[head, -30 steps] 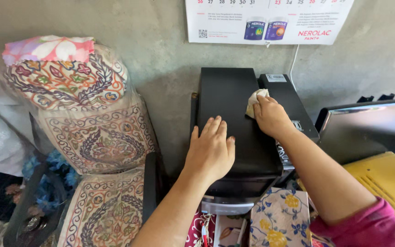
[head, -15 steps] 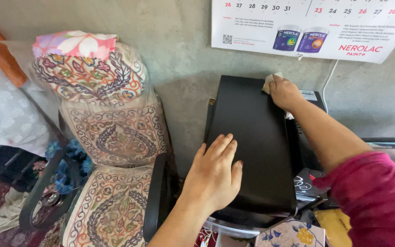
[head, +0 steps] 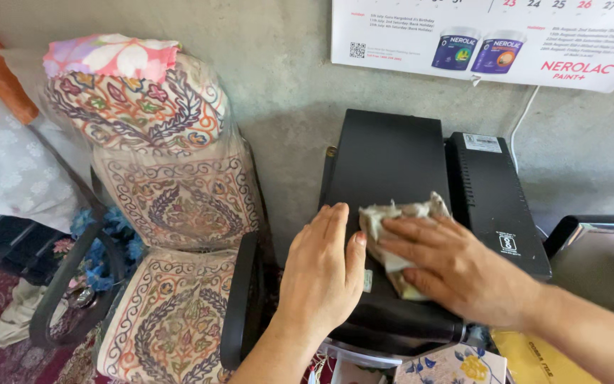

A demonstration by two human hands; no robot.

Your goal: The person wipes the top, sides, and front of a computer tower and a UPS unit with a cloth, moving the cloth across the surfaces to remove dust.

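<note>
Leaning vs grey concrete wall (head: 286, 85): office chair w/ paisley-embroidered cover (head: 172, 213), bagged stack of patterned textiles on top. Paper wall calendar (head: 492, 35) above. Right of chair, tall black computer case w/ flat smooth top (head: 392, 156); smaller black ribbed box unit (head: 495, 192) touching its right side. Left hand (head: 321, 274) flat, fingers loose & straight, palm down on case's near left, holding nothing. Right hand (head: 456, 267) pressing crumpled off-white cloth (head: 396, 227) onto case top, fingers spread over it, no closed grip. Change: 0.5 s ago cloth sat at far right corner by wall; now dragged to near end, beside left hand. Looks like one wipe stroke done front-to-back of top.
</note>
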